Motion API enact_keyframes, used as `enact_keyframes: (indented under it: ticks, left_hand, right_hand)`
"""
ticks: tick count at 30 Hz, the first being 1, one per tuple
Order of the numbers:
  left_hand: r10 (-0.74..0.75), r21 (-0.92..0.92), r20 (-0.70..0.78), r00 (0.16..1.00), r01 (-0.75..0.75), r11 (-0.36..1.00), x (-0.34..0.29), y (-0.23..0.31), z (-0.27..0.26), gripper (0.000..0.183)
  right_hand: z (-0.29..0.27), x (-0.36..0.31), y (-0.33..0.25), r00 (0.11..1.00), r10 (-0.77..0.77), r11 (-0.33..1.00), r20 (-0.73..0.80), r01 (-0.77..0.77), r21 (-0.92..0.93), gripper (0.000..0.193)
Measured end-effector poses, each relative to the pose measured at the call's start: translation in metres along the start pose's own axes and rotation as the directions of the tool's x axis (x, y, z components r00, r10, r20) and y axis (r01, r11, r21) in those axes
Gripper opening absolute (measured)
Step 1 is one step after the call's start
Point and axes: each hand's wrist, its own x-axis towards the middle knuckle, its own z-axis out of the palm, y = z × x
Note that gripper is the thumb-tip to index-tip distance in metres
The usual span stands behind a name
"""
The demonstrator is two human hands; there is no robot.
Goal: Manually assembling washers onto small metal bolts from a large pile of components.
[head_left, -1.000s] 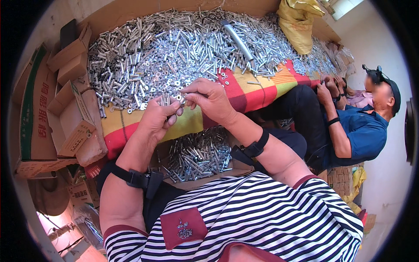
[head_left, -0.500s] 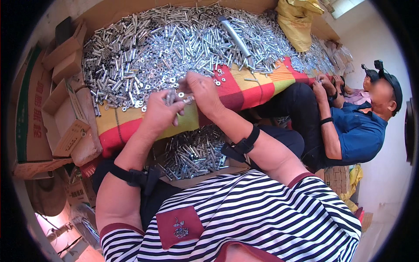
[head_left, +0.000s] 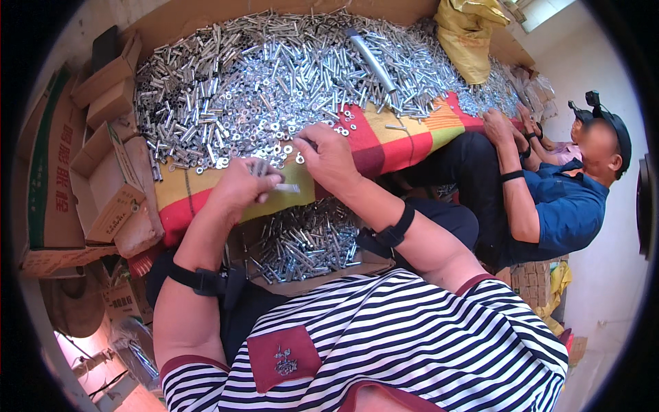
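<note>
My left hand (head_left: 241, 184) is closed around metal bolts, held over the near edge of the checked blanket. One bright bolt (head_left: 287, 187) sticks out past its thumb to the right. To the right of it, my right hand (head_left: 328, 154) is closed with thumb and fingertips together at the edge of the heap. What those fingers pinch, if anything, is hidden. A loose washer (head_left: 300, 158) shows just left of the right hand. Many washers (head_left: 264, 130) lie in front of both hands, with a large heap of bolts (head_left: 199, 89) behind and around them.
A carton of finished-looking bolts (head_left: 302, 247) stands below my hands. On the heap lies a metal tube (head_left: 372, 63). A yellow sack (head_left: 470, 38) is at the back right, open cardboard boxes (head_left: 103, 182) at left. A co-worker in a blue shirt (head_left: 566, 213) sits at right.
My hands have drawn apart. The bolt between them now points out from my left hand alone, and my right hand has moved slightly right and down beside the washers.
</note>
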Motion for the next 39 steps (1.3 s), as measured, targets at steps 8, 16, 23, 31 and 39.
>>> enact_keyframes:
  ticks: [8, 16, 23, 31, 39]
  left_hand:
    - [-0.216, -0.557, -0.059, 0.975, 0.148, 0.817, 0.006, 0.003, -0.003, 0.021]
    - [-0.169, -0.14, -0.141, 0.975, 0.15, 0.979, 0.012, 0.007, 0.007, 0.015]
    - [0.033, 0.121, -0.288, 0.957, 0.002, 0.993, 0.027, -0.013, 0.005, 0.005]
    - [0.134, 0.129, -0.138, 0.981, -0.117, 0.985, 0.023, -0.009, 0.022, 0.007]
    - [0.182, 0.031, -0.015, 0.983, -0.181, 0.983, 0.021, -0.004, 0.027, 0.006]
  right_hand:
    - [0.009, 0.002, 0.014, 0.984, 0.101, 0.942, 0.145, -0.048, -0.333, 0.016]
    - [0.01, -0.003, 0.018, 0.984, 0.116, 0.985, 0.137, -0.096, -0.14, 0.015]
    - [0.017, -0.011, 0.013, 0.979, 0.041, 0.934, 0.2, 0.033, -0.356, 0.014]
    - [-0.005, -0.021, 0.014, 0.98, 0.166, 0.885, 0.109, -0.197, 0.422, 0.008]
    - [-0.011, -0.026, 0.016, 0.87, 0.32, 0.406, 0.374, -0.483, 0.776, 0.008]
